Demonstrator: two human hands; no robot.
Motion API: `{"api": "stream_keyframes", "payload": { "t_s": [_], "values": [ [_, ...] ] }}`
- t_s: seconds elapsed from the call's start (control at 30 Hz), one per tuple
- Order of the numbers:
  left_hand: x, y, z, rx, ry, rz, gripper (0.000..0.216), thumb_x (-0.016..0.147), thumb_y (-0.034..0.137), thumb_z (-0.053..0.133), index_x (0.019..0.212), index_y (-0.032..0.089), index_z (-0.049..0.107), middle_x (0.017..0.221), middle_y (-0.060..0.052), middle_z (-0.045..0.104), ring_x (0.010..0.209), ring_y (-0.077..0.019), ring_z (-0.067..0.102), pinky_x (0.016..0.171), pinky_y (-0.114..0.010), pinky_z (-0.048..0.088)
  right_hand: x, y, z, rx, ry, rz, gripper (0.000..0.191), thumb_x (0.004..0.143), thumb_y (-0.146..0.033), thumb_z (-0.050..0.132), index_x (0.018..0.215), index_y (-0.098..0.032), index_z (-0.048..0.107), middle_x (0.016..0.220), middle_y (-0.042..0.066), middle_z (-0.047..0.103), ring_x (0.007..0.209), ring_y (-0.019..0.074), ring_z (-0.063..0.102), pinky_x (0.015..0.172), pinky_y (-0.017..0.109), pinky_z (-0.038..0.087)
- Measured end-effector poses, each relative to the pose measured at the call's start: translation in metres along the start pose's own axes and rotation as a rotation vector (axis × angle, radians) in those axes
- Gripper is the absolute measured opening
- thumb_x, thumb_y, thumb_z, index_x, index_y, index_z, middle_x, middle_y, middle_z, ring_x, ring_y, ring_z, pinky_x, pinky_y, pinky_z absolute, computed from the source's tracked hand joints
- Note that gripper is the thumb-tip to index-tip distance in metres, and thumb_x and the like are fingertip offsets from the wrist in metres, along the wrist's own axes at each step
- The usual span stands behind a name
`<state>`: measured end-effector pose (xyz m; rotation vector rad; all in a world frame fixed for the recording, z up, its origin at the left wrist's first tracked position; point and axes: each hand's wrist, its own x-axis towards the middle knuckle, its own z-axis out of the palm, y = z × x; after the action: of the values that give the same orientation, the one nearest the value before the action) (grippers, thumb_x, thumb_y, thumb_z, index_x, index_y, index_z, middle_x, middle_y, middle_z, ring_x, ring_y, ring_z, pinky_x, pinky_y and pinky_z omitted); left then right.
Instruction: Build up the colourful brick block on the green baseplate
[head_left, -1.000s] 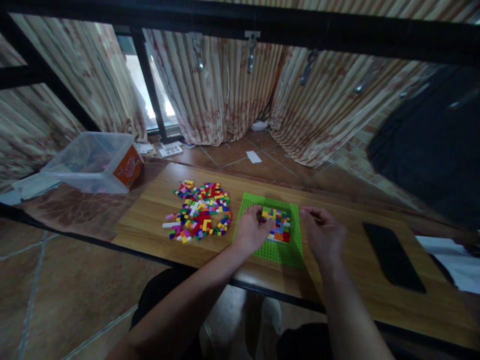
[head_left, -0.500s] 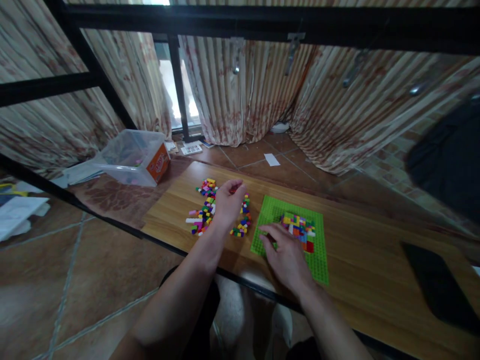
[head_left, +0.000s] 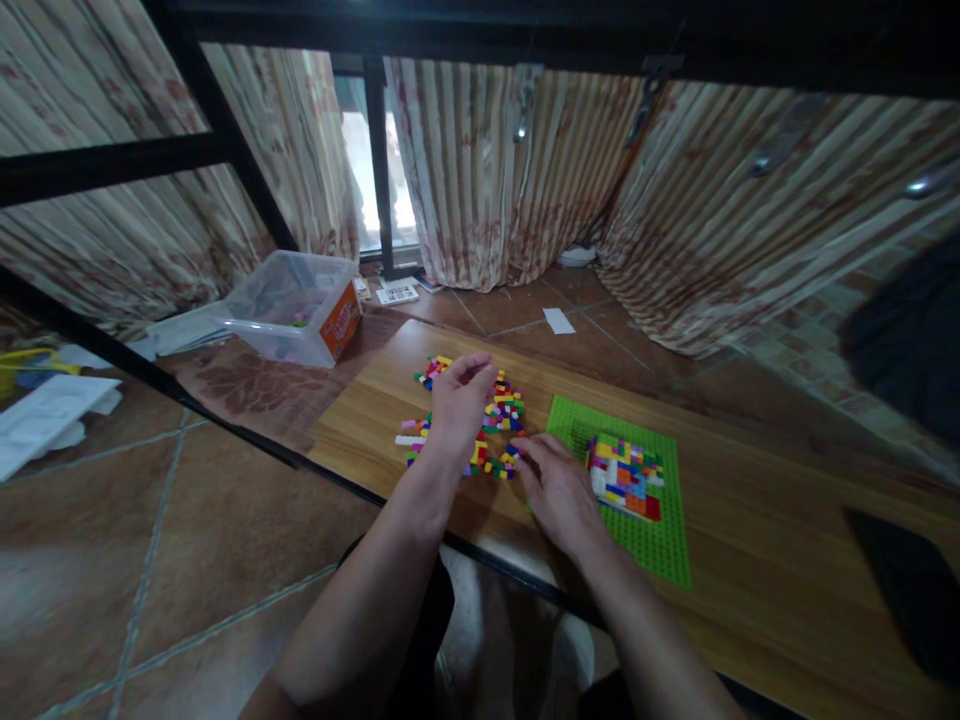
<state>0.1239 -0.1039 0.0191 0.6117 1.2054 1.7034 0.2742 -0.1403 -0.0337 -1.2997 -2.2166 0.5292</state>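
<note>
A pile of small coloured bricks (head_left: pixel 504 410) lies on the wooden tabletop (head_left: pixel 750 570). My left hand (head_left: pixel 456 415) hovers over the pile with its back towards me; its fingers are curled together, hiding whatever is in them. My right hand (head_left: pixel 555 488) lies flat between the pile and the left edge of a green baseplate (head_left: pixel 654 545), fingers stretched out towards the bricks. A low, many-coloured block of joined bricks (head_left: pixel 626 475) stands on the baseplate just right of that hand.
A clear plastic box (head_left: pixel 296 305) with an orange label sits on a mat at the back left. A dark flat object (head_left: pixel 911 590) lies at the table's right end. Black metal bars and striped curtains close off the far side. Papers (head_left: pixel 45 410) lie on the floor at left.
My left hand left the baseplate and went to the brick pile. My right hand crossed from the baseplate's right side to its left edge. The view swung left.
</note>
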Motion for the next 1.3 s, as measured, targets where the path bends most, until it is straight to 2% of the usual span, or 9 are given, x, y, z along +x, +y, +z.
{"api": "stream_keyframes", "payload": {
  "t_s": [0.3, 0.53, 0.63, 0.73, 0.9, 1.03, 1.1, 1.2, 1.3],
  "values": [
    [-0.003, 0.011, -0.009, -0.052, -0.015, -0.011, 0.019, 0.069, 0.017, 0.071, 0.086, 0.012, 0.066, 0.067, 0.004, 0.059, 0.055, -0.0048, 0.048, 0.057, -0.019, 0.039, 0.002, -0.002, 0.013, -0.026, 0.022, -0.042, 0.025, 0.090, -0.024, 0.054, 0.110, -0.020, 0.068, 0.108, 0.009, 0.064, 0.101, 0.0241, 0.062, 0.090, 0.038, 0.050],
    [-0.005, 0.007, -0.006, -0.017, -0.028, -0.046, 0.017, 0.069, 0.016, 0.071, 0.085, 0.013, 0.067, 0.071, 0.002, 0.062, 0.056, -0.0053, 0.047, 0.057, -0.020, 0.038, 0.004, -0.002, 0.016, 0.016, 0.039, 0.009, 0.023, 0.090, -0.022, 0.051, 0.096, -0.018, 0.072, 0.104, 0.011, 0.064, 0.095, 0.0246, 0.063, 0.086, 0.039, 0.051],
    [-0.005, 0.006, -0.004, -0.017, -0.032, -0.059, 0.017, 0.069, 0.016, 0.070, 0.085, 0.013, 0.066, 0.071, 0.003, 0.062, 0.054, -0.0050, 0.047, 0.056, -0.020, 0.037, 0.006, -0.003, 0.012, 0.164, 0.085, 0.031, 0.023, 0.090, -0.025, 0.051, 0.096, -0.017, 0.072, 0.104, 0.011, 0.065, 0.094, 0.0239, 0.063, 0.085, 0.039, 0.051],
    [-0.006, 0.005, -0.002, -0.024, -0.067, -0.070, 0.019, 0.068, 0.017, 0.071, 0.085, 0.012, 0.066, 0.069, 0.003, 0.060, 0.054, -0.0050, 0.046, 0.055, -0.020, 0.037, 0.006, -0.002, 0.004, 0.410, 0.122, 0.130, 0.022, 0.089, -0.032, 0.056, 0.098, -0.020, 0.072, 0.100, 0.008, 0.069, 0.090, 0.0216, 0.065, 0.083, 0.038, 0.051],
    [-0.011, -0.001, 0.002, 0.055, -0.143, -0.074, 0.020, 0.069, 0.022, 0.071, 0.086, 0.013, 0.067, 0.067, 0.002, 0.060, 0.055, -0.0061, 0.046, 0.054, -0.020, 0.037, -0.002, 0.000, -0.014, 0.864, 0.104, 0.312, 0.022, 0.081, -0.040, 0.069, 0.096, -0.023, 0.073, 0.078, 0.001, 0.070, 0.071, 0.0160, 0.063, 0.072, 0.031, 0.051],
    [-0.019, -0.009, 0.007, 0.223, -0.290, -0.066, 0.017, 0.071, 0.025, 0.069, 0.084, 0.013, 0.068, 0.068, 0.002, 0.060, 0.059, -0.0076, 0.049, 0.056, -0.021, 0.038, -0.010, 0.002, -0.030, 0.972, 0.143, 0.319, 0.019, 0.081, -0.037, 0.071, 0.096, -0.025, 0.074, 0.076, -0.001, 0.069, 0.070, 0.0131, 0.061, 0.070, 0.028, 0.048],
    [-0.025, -0.012, 0.011, 0.287, -0.430, -0.090, 0.016, 0.074, 0.029, 0.068, 0.075, 0.013, 0.066, 0.064, 0.002, 0.057, 0.057, -0.0077, 0.048, 0.055, -0.021, 0.037, -0.012, 0.006, -0.038, 0.934, 0.195, 0.295, 0.017, 0.080, -0.034, 0.072, 0.095, -0.026, 0.074, 0.077, -0.001, 0.069, 0.072, 0.0129, 0.060, 0.070, 0.027, 0.048],
    [-0.035, -0.015, 0.017, 0.326, -0.633, -0.198, 0.028, 0.077, 0.039, 0.065, 0.065, 0.014, 0.061, 0.058, 0.003, 0.054, 0.053, -0.0075, 0.046, 0.053, -0.022, 0.036, -0.014, 0.013, -0.048, 0.843, 0.279, 0.268, 0.016, 0.079, -0.032, 0.073, 0.093, -0.026, 0.074, 0.078, -0.001, 0.068, 0.074, 0.0135, 0.060, 0.071, 0.028, 0.048],
    [-0.042, -0.020, 0.023, 0.315, -0.714, -0.281, 0.029, 0.075, 0.041, 0.067, 0.068, 0.013, 0.063, 0.059, 0.001, 0.057, 0.053, -0.0078, 0.049, 0.055, -0.022, 0.038, -0.016, 0.018, -0.055, 0.771, 0.308, 0.237, 0.015, 0.080, -0.031, 0.070, 0.094, -0.025, 0.073, 0.082, 0.000, 0.069, 0.076, 0.0149, 0.062, 0.073, 0.030, 0.049]
  ]
}}
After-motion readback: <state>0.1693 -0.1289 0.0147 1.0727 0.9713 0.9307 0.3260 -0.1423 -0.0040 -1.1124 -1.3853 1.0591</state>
